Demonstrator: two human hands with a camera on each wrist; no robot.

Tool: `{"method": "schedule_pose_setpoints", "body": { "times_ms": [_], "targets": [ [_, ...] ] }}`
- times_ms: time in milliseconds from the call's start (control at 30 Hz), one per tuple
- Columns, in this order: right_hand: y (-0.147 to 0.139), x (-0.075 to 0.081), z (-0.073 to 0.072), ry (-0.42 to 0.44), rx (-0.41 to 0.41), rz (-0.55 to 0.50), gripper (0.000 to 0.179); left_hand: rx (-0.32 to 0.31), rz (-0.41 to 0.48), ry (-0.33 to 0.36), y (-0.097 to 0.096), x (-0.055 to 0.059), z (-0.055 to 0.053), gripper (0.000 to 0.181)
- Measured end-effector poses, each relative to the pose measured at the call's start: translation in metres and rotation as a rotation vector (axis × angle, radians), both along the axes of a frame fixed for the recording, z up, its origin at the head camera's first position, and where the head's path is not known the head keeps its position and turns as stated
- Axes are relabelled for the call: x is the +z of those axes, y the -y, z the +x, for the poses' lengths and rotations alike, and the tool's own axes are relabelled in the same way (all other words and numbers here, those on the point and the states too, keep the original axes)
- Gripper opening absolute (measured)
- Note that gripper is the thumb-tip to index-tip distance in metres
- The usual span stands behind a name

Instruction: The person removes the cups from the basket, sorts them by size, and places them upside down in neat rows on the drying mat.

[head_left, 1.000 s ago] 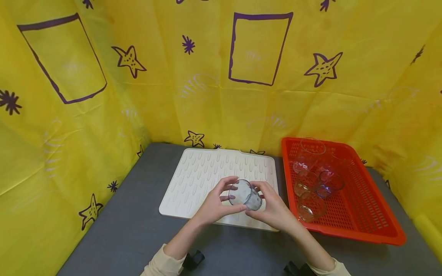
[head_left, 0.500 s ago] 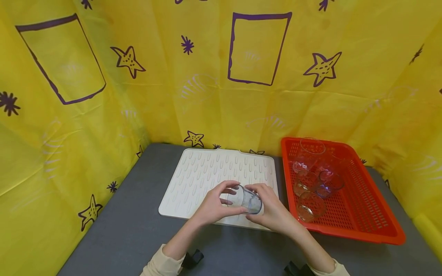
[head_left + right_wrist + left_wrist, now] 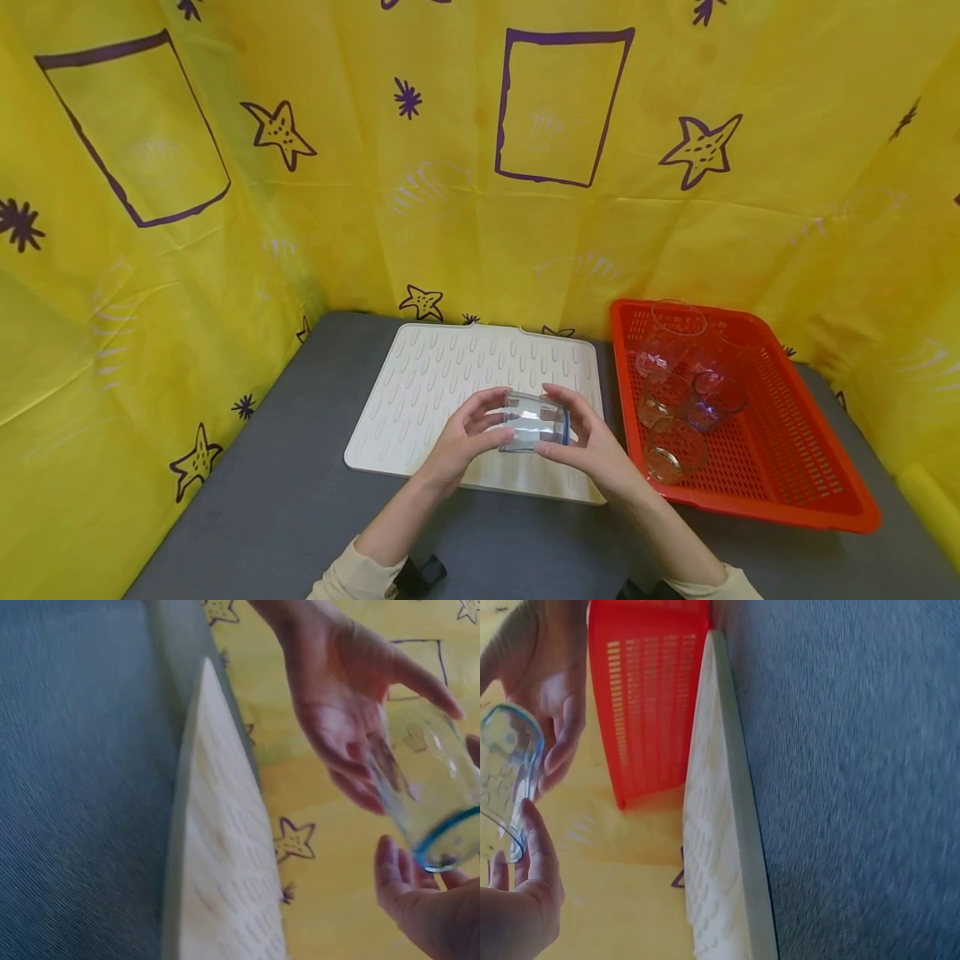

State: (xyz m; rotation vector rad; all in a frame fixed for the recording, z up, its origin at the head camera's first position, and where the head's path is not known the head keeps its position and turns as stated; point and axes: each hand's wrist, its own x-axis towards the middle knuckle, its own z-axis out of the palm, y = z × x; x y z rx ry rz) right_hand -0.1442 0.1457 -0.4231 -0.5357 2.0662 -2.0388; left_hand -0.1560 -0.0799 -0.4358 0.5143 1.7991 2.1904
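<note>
A clear drinking glass (image 3: 531,423) lies on its side in the air between my two hands, over the front of the white ridged drying mat (image 3: 420,400). One end of it shows a blue edge, which points to the right. My left hand (image 3: 459,446) holds the left end, thumb in front and fingers behind. At the blue-edged end, my right hand (image 3: 600,454) grips it between thumb and fingers. The right wrist view shows the glass (image 3: 431,776) tilted, its blue ring close to the right fingertips (image 3: 387,851).
To the right of the mat stands a red plastic basket (image 3: 772,515). Several glasses are in its left part, among them a bluish glass (image 3: 716,404) and a clear glass (image 3: 675,450). A yellow patterned cloth (image 3: 450,225) rises behind the grey table (image 3: 285,492).
The glass has turned between my hands: its open mouth faced me and to the left, and now it lies level, side-on, with the blue edge to the right. The fingers have shifted on it.
</note>
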Motion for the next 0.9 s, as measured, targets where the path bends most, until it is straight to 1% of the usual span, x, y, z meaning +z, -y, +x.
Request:
{"method": "schedule_pose_setpoints", "body": {
  "times_ms": [100,233,367,467,733,833,900],
  "targets": [
    [0.003,-0.003,0.001,0.064,0.03,-0.111,0.076,0.004,0.053,0.051,-0.002,-0.001,0.001,0.062],
    [0.007,-0.007,0.002,0.14,0.054,-0.204,0.075,0.012,0.091,0.091,-0.005,-0.001,0.003,0.063],
    [0.009,-0.008,0.004,0.185,0.032,-0.228,0.071,0.011,0.116,0.099,-0.007,0.0,0.004,0.062],
    [0.01,-0.008,0.006,0.205,0.018,-0.237,0.069,0.011,0.115,0.101,-0.007,0.0,0.005,0.062],
    [0.013,-0.01,0.006,0.225,0.003,-0.276,0.067,0.017,0.117,0.118,-0.006,-0.001,0.004,0.06],
    [0.016,-0.011,0.004,0.229,0.0,-0.279,0.067,0.023,0.103,0.122,-0.004,-0.003,0.004,0.061],
    [0.018,-0.012,0.003,0.235,-0.004,-0.279,0.067,0.028,0.076,0.11,-0.002,-0.004,0.004,0.063]
  ]
}}
